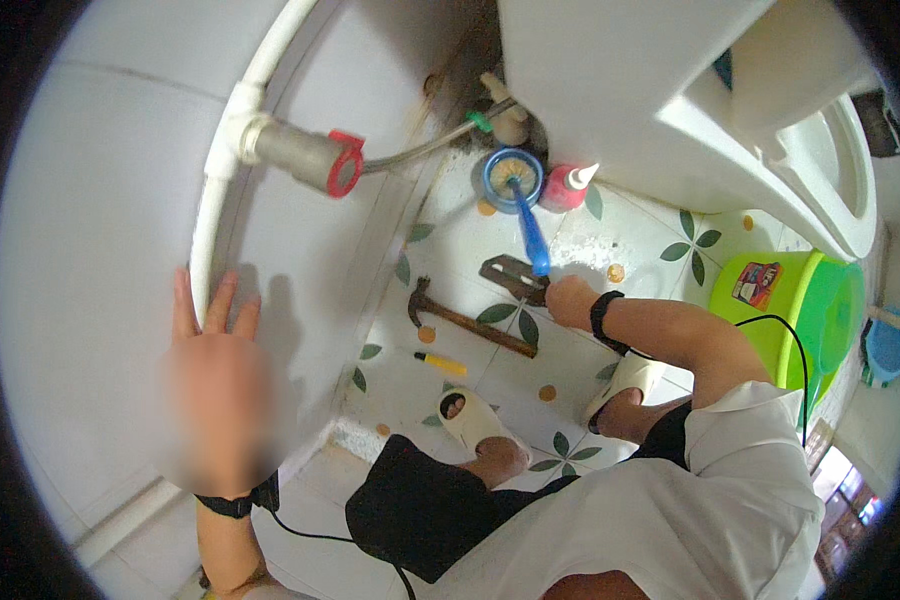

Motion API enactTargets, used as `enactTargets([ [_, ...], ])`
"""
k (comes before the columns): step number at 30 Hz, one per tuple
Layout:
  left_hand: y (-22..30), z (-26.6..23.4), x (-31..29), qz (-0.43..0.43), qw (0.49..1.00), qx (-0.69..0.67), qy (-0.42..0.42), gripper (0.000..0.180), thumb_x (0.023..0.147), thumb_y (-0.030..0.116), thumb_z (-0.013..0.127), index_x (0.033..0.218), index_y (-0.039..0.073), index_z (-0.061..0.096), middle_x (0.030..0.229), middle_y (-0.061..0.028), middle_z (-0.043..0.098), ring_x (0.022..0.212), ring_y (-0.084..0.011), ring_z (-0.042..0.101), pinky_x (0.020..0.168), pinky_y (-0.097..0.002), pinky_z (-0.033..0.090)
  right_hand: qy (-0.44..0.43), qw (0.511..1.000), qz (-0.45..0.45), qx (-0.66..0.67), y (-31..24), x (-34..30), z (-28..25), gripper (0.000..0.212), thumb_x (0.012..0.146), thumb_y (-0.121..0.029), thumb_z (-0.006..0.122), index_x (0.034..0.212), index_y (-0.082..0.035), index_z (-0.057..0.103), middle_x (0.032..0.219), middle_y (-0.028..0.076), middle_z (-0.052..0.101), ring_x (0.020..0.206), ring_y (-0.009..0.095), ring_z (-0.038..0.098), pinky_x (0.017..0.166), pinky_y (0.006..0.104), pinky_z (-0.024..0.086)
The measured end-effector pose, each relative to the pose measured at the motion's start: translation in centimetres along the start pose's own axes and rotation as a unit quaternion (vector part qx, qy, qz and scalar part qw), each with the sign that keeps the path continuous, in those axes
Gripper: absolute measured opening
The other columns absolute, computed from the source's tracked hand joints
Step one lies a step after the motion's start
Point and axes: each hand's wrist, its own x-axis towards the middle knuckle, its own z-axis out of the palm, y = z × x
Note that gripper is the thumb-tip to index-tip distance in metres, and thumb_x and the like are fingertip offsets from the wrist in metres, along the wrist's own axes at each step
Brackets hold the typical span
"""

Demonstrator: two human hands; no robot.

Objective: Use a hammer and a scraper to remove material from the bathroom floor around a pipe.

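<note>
White pipe [202, 235] runs up the wall [110, 270], the left hand [222, 390] at it, fingers spread to either side; the right hand [570, 302] is closed round a dark tool [518, 284] near the hammer [478, 327] (a yellow stick [440, 364] lies beyond).

There are two hands [220, 385] [570, 302], one dark tool [510, 275], one hammer [480, 328] and two sandals [482, 425] [640, 373].

Blur covers the back of the left hand [222, 375]. The right hand [572, 302] hides one end of a dark tool [522, 290], perhaps a wrench. The top edge cuts off the white pipe [208, 215] and the toilet [600, 90].
</note>
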Motion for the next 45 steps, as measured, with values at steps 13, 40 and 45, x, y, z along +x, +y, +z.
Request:
enactTargets([
  [13, -1.9, 0.6, -0.4, 0.032, 0.999, 0.031, -0.011, 0.051, 0.062, -0.008, 0.049, 0.108, 0.011, 0.061, 0.124, -0.0056, 0.054, 0.130, -0.0356, 0.034, 0.100, -0.0423, 0.038, -0.083, 0.995, 0.043, -0.020, 0.9, 0.5, 0.1, 0.031, 0.082, -0.031, 0.056, 0.068, -0.005, 0.064, 0.066, 0.012, 0.065, 0.065, 0.027, 0.066, 0.060, 0.0378, 0.052],
  [40, -1.4, 0.8, -0.7, 0.041, 0.993, 0.106, 0.001, 0.052, 0.064, -0.007, 0.047, 0.110, 0.012, 0.062, 0.128, -0.0040, 0.052, 0.131, -0.0348, 0.032, 0.108, -0.0422, 0.031, 0.091, 0.976, -0.106, 0.165, -17.2, 7.5, 2.7, 0.022, 0.076, -0.014, 0.055, 0.094, -0.001, 0.056, 0.078, 0.015, 0.062, 0.074, 0.029, 0.063, 0.064, 0.0392, 0.051],
  [45, -1.0, 0.4, -0.8, 0.032, 0.997, 0.074, 0.022, 0.050, 0.063, -0.008, 0.048, 0.108, 0.009, 0.062, 0.130, -0.0047, 0.051, 0.132, -0.0343, 0.031, 0.108, -0.0419, 0.032, 0.044, 0.974, -0.085, 0.204, -11.9, 4.0, 0.0, 0.022, 0.079, -0.011, 0.048, 0.096, 0.003, 0.051, 0.075, 0.019, 0.063, 0.067, 0.033, 0.063, 0.061, 0.0441, 0.051],
])
